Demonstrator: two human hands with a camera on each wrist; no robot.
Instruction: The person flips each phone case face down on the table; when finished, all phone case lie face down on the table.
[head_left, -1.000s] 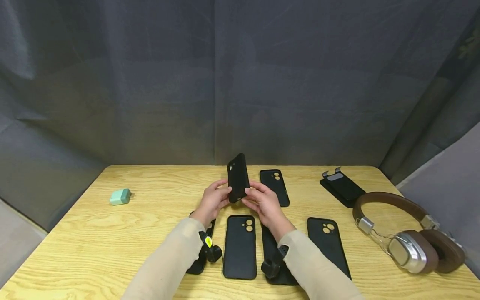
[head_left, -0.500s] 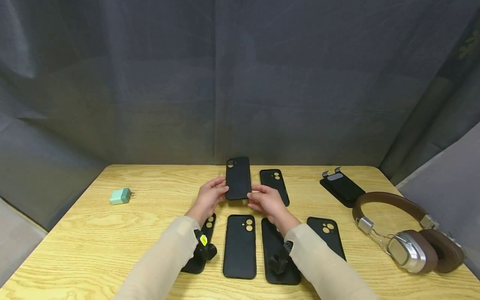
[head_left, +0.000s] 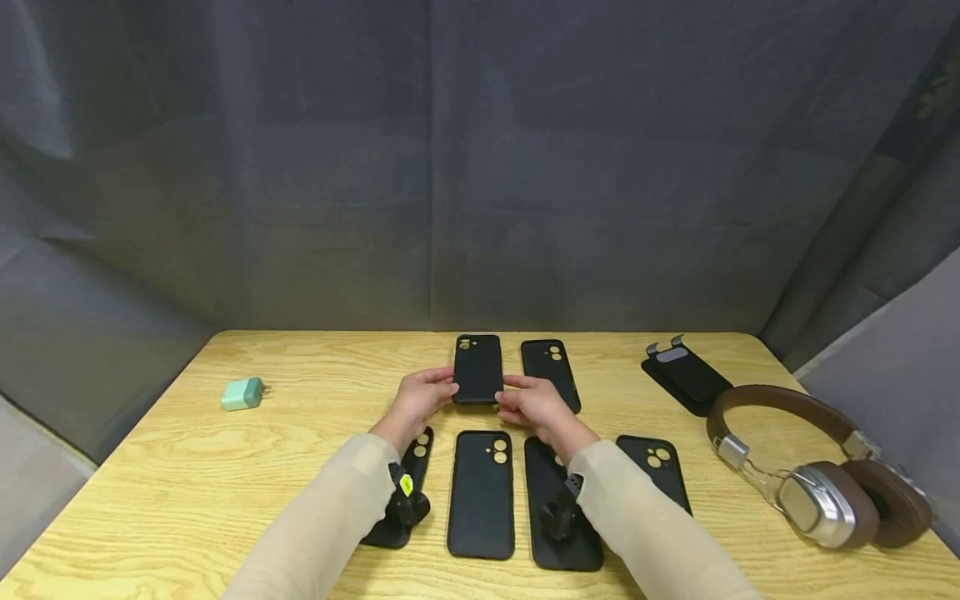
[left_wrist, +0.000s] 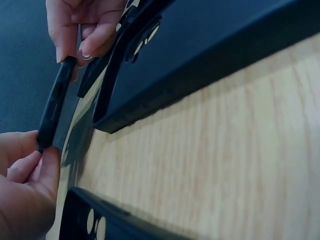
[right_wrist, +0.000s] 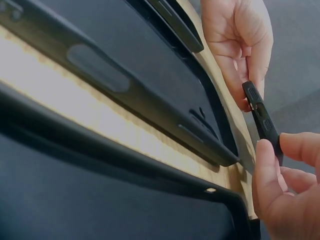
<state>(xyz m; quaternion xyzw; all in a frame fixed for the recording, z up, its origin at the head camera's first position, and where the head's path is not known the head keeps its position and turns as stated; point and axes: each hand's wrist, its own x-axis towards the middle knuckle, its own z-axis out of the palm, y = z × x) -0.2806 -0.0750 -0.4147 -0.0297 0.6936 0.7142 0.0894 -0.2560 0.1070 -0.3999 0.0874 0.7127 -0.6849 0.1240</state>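
Both hands hold a black phone case at the back middle of the table, its camera holes at the top left. My left hand pinches its left side near the lower corner. At the lower right corner my right hand pinches it between thumb and fingers. The left wrist view shows the phone case edge-on between the two hands; whether its far end touches the table, I cannot tell. Just right of it lies another phone case, hollow side up.
Nearer lie several more black cases, including a middle case and one under the right wrist. Brown headphones and a black flat piece with grey hooks are at right. A green charger plug sits left.
The held phone case has turned from nearly edge-on to broad side facing the head camera, then come down toward the table. Both hands have lowered with it, still gripping.
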